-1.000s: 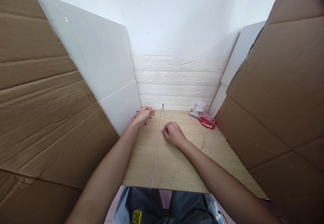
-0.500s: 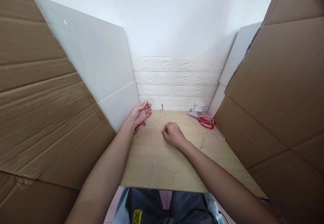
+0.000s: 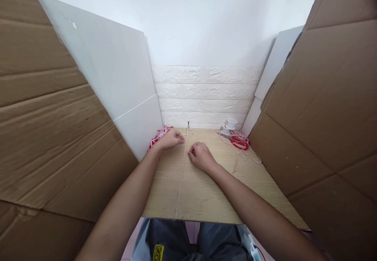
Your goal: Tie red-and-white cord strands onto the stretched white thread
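A thin pale cord [image 3: 180, 182] runs taut down the middle of a wooden board [image 3: 206, 194], from a small nail [image 3: 188, 124] at the far edge to the near edge. My left hand [image 3: 171, 138] lies just left of the cord near the nail, fingers curled and pinched at a thin pale strand. A bunch of red and pink string [image 3: 157, 136] lies behind that hand. My right hand [image 3: 201, 155] rests knuckles-up just right of the cord, fingers curled and pinching something I cannot make out.
Red-handled scissors [image 3: 240, 142] lie on tangled pink string [image 3: 250, 153] at the board's far right, beside two white spools [image 3: 230, 125]. Cardboard panels [image 3: 53, 127] and white boards [image 3: 118, 76] wall in both sides. A white brick-pattern wall [image 3: 206, 96] stands behind.
My left hand had turned palm-up with red string hanging from it; now it is palm-down beside the cord, with the red string lying behind it. My right hand barely moved.
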{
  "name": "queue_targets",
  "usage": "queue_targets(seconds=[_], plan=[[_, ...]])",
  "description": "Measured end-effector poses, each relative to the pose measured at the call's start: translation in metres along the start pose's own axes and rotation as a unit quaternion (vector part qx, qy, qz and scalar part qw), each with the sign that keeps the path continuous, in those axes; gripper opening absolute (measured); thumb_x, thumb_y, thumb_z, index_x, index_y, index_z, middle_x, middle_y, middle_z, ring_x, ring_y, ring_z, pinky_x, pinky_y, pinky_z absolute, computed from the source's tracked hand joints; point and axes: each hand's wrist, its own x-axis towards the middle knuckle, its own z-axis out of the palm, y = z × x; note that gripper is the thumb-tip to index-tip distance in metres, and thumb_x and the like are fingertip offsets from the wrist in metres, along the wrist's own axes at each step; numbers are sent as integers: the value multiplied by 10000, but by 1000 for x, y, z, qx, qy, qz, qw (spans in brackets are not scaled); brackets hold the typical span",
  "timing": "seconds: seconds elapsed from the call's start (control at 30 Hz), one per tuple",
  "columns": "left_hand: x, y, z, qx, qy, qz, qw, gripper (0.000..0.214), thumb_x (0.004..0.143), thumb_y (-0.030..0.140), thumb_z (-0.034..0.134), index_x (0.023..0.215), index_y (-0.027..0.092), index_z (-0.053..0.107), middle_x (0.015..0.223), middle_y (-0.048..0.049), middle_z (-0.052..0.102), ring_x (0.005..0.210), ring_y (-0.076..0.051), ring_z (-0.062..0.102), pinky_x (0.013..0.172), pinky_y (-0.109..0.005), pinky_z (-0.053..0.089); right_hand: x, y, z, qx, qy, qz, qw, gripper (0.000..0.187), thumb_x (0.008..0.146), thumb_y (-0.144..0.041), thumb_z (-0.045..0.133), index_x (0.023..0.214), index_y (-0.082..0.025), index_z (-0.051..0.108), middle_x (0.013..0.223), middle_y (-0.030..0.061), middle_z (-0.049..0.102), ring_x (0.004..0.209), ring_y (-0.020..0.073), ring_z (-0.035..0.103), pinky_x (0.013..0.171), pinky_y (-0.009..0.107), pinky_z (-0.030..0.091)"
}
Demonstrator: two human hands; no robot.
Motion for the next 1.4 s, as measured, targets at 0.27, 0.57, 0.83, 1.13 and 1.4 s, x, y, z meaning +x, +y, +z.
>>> queue_targets(seconds=[0.27,0.57,0.83,1.13,1.4], plan=[[1,-5,10,79,-41,-19,996,216,625,288,686,795,160,722,594,8,583,536,-131,484,470,-243,305,0,0,0,5,2,-2,1000,113,897,-227,578,830,-164,645,940,87,626,963,191,522,879,290,365],[3,-6,12,104,-41,0,994,116,692,275,643,747,175,668,698,-21,660,654,-171,568,570,-248,378,0,2,1,4,0,-2,1000,112,896,-231,585,830,-162,644,934,84,625,958,191,523,878,292,366],[7,-8,9,22,123,-15,992,142,811,313,538,785,178,570,770,-28,620,667,-152,522,602,-252,381,0,1,1,0,-3,0,1000,110,900,-230,583,831,-167,642,933,80,623,946,186,523,865,287,359],[16,-15,4,-323,156,-104,928,198,868,307,526,723,172,512,707,-43,607,569,-97,504,579,-237,415,0,0,-1,0,-2,2,1000,121,899,-232,574,833,-166,651,933,87,621,946,195,519,860,290,362],[18,-16,5,-363,189,-132,903,141,895,285,575,870,148,597,1032,-135,696,773,-135,636,641,-243,479,0,2,1,10,-1,2,1000,121,894,-238,573,828,-165,645,935,88,612,940,195,512,855,293,360]])
